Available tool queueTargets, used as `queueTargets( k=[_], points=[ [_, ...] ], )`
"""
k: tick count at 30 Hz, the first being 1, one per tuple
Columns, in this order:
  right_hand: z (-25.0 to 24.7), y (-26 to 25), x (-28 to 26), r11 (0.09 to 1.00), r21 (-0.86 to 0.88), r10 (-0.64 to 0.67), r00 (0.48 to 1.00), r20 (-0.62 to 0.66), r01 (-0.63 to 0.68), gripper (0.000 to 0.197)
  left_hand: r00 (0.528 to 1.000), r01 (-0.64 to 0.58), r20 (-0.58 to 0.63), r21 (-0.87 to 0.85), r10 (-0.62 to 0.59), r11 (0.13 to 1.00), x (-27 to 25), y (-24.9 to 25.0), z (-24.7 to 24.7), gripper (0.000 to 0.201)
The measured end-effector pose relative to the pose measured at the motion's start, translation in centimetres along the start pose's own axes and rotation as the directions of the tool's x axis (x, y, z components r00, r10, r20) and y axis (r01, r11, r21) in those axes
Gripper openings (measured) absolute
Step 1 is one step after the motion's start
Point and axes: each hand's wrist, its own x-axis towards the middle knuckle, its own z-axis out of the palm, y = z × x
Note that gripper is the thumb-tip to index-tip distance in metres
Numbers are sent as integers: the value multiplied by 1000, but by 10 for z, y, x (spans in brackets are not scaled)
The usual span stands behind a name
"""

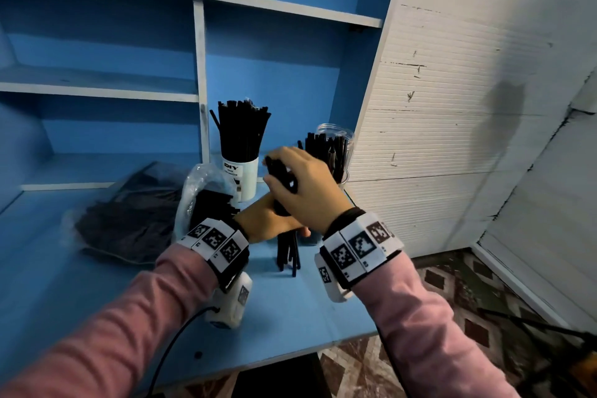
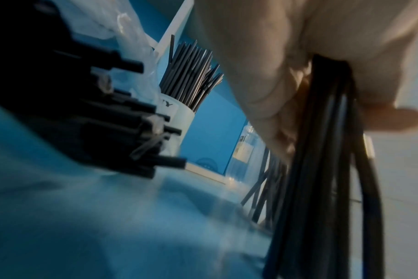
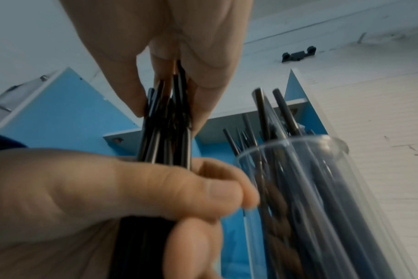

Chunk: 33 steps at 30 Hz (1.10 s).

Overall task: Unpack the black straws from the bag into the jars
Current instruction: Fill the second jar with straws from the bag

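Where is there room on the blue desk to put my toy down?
Bare desk lies in front of the straw bags, near the front edge. It is crowded by the white jar, clear jar and both hands.

A blue desk (image 1: 97, 294) carries white-edged blue shelves (image 1: 200, 81) at its back, and a dark folded cloth (image 1: 129, 220) lies on its left part. A white ribbed wall panel (image 1: 436, 139) stands to the right, above patterned floor tiles (image 1: 452, 317).
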Motion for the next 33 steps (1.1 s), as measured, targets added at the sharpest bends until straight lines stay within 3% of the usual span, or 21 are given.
queueTargets(
  k=[5,7,11,13,16,19,21,25,27,29,33],
  points=[
    [-1,1,-6,999,37,-17,999,-29,19,46,980,151,126,11,-151,988,1,-13,3,14],
    [-3,1,-6,999,19,-47,998,-48,48,31,980,131,147,24,-133,991,2,-13,1,9],
    [-8,4,-5,998,14,-50,982,-181,53,8,988,122,92,41,-125,992,6,-11,-4,22],
    [-7,6,-7,999,-9,-53,989,-141,52,5,977,139,141,138,-159,981,6,-12,-4,25],
    [-2,6,-12,1000,-29,-14,998,-56,12,9,918,186,295,273,-266,944,2,-18,-2,22],
    [-5,2,-13,1000,-8,-20,999,-39,19,9,901,218,294,331,-320,918,0,-20,1,33],
    [-13,-2,-13,1000,20,-2,997,-79,4,16,920,200,262,325,-291,924,-1,-18,3,46],
    [-37,-10,-16,988,142,103,962,-253,-68,59,976,150,144,102,-164,983,-4,-10,-3,71],
    [-46,-12,-18,983,139,151,949,-278,-116,70,990,84,105,62,-90,994,-7,-1,-5,72],
    [-49,-14,-16,972,108,225,956,-186,-208,71,994,14,110,6,-15,1000,-8,9,-4,69],
    [-50,-15,-9,961,123,236,967,98,-247,45,992,9,124,-20,-6,1000,-1,23,4,28]
  ],
)
